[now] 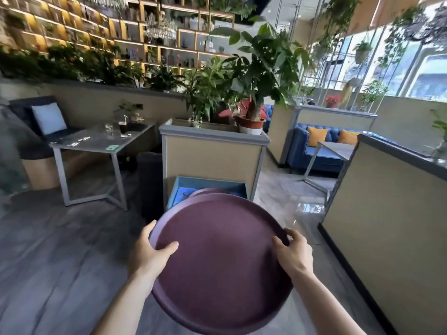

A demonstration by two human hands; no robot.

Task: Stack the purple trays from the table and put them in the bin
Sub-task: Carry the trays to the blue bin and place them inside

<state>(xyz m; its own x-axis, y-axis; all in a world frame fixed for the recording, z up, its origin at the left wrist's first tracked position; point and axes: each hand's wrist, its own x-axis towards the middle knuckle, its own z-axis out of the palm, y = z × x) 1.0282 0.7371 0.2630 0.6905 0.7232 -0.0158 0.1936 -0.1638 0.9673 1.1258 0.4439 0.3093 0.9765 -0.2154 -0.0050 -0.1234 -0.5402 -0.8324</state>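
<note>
Purple trays (222, 257), rim gripped by left hand (151, 253), right hand (294, 253)

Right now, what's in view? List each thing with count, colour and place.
trays: at least two, purple, stacked, held in both hands in the foreground
bin: one, blue, on the floor ahead, against the planter box
planter box: one, beige with grey trim, centre, holding green plants
red pot: one, on the planter box
table: one, grey, left, with glasses on it
armchair: one, dark, far left, with a pale cushion
sofa: one, blue, right, with two orange cushions
partition: one, beige, dark top, far right
shelves: lit, wooden, along the back wall
left hand: gripping the trays' left rim
right hand: gripping the trays' right rim
</note>
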